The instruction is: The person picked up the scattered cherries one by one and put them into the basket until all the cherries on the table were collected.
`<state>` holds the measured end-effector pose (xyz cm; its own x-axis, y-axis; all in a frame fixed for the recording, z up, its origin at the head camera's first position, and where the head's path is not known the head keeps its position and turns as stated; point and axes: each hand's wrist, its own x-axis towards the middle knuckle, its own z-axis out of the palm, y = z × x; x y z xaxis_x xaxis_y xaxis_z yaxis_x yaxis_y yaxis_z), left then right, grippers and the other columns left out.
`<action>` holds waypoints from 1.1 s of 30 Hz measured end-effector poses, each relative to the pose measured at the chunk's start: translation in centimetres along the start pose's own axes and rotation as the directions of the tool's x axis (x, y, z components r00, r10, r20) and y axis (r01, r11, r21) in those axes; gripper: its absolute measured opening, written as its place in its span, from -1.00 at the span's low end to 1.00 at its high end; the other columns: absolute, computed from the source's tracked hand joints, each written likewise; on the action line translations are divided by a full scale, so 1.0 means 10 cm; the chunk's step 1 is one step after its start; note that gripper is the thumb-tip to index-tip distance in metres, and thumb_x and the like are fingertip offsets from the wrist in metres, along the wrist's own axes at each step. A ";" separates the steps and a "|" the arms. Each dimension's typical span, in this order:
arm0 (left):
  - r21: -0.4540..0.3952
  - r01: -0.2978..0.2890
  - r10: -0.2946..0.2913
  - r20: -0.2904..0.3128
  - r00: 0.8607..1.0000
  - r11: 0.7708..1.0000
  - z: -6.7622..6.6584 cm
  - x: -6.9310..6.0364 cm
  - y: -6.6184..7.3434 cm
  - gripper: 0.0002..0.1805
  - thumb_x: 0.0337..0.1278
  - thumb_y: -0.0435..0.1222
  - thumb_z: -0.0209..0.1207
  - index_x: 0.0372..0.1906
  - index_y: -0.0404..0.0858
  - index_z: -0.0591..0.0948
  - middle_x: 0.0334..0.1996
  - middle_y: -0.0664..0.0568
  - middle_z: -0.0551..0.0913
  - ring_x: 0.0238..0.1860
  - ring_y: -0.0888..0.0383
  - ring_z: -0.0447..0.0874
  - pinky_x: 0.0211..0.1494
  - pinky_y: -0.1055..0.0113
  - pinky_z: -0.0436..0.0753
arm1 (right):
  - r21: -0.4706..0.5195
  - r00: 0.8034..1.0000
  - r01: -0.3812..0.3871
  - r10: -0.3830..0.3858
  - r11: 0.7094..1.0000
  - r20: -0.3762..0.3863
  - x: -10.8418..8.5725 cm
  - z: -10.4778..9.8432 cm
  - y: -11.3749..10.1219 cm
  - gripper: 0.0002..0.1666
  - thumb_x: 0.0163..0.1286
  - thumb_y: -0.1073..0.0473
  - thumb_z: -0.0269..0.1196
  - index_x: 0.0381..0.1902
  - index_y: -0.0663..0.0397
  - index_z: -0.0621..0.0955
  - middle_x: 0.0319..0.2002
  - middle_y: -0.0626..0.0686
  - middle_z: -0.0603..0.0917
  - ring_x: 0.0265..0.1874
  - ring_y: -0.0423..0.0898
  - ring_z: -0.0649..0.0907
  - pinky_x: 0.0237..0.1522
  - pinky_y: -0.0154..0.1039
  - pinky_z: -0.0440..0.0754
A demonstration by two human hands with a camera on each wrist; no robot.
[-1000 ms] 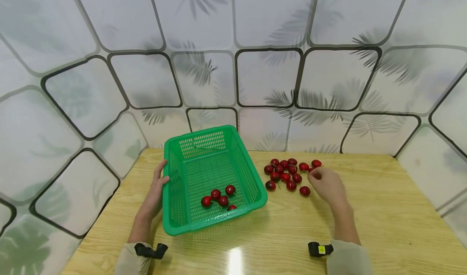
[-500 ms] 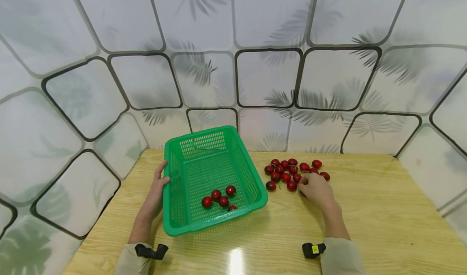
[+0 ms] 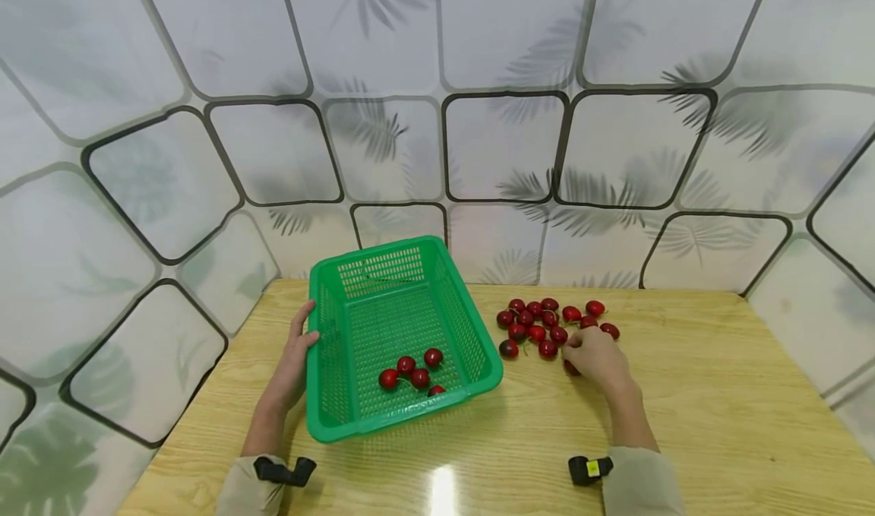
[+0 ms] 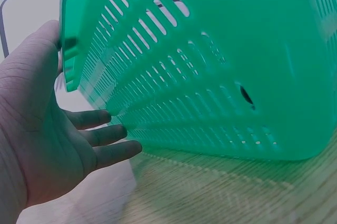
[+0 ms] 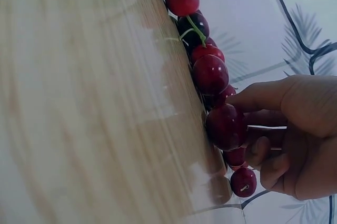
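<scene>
The green basket [image 3: 403, 425] stands left of centre with several dark red cherries [image 3: 420, 378] in its near part. My left hand [image 3: 288, 364] is at its left side, the thumb at the rim and the other fingers extended against the slotted wall [image 4: 210, 77], as the left wrist view shows. Right of the basket, my right hand [image 3: 601, 360] pinches a cherry [image 3: 571, 367] at the near side of the loose cherries. In the right wrist view the thumb and fingers are at that cherry [image 5: 226, 126], low over the table.
Several loose cherries [image 3: 536, 334] lie close together right of the basket, a few of them just beyond my right hand. The wooden table [image 3: 724, 394] ends at a patterned backdrop [image 3: 506, 144] behind and on both sides.
My right hand has moved left and slightly nearer from the rightmost cherries to the near one, uncovering a cherry at the right. The left hand and basket have hardly moved.
</scene>
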<state>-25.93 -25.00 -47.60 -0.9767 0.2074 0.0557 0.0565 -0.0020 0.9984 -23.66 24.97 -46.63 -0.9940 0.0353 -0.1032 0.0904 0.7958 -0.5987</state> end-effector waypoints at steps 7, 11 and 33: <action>-0.001 0.001 -0.001 0.001 1.000 1.000 0.00 0.00 0.00 -0.35 0.59 -0.13 -0.28 0.58 0.02 -0.25 0.44 -0.25 -0.07 -0.07 0.26 0.57 -0.09 0.41 0.62 | 0.012 0.998 -0.021 0.022 1.000 -0.050 -0.01 0.00 -0.02 -0.81 0.33 0.27 0.19 -0.43 0.15 0.71 -0.58 -0.01 0.62 -0.59 -0.10 0.49 -0.54 -0.21 0.40; 0.001 0.000 0.000 0.001 1.000 1.000 0.00 0.00 0.01 -0.35 0.59 -0.13 -0.28 0.58 0.02 -0.25 0.44 -0.26 -0.07 -0.07 0.26 0.57 -0.09 0.41 0.62 | 0.011 0.995 -0.035 0.036 0.999 -0.094 0.00 -0.01 -0.03 -0.89 0.29 0.28 0.21 -0.31 0.18 0.67 -0.43 0.06 0.67 -0.50 -0.04 0.57 -0.49 -0.15 0.47; 0.003 -0.004 0.004 0.003 1.000 1.000 0.00 0.01 -0.01 -0.36 0.60 -0.13 -0.29 0.59 0.04 -0.24 0.41 -0.31 -0.01 -0.10 0.24 0.61 -0.10 0.40 0.63 | 0.066 0.993 -0.031 0.038 0.997 -0.107 -0.05 -0.10 -0.03 -0.60 0.42 0.24 0.07 0.12 0.29 0.61 -0.05 0.33 0.63 -0.44 -0.02 0.51 -0.50 -0.20 0.40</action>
<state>-25.99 -24.99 -47.71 -0.9758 0.2107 0.0593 0.0608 0.0006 0.9981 -23.29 25.33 -45.62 -0.9907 0.1300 -0.0398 0.1248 0.7527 -0.6464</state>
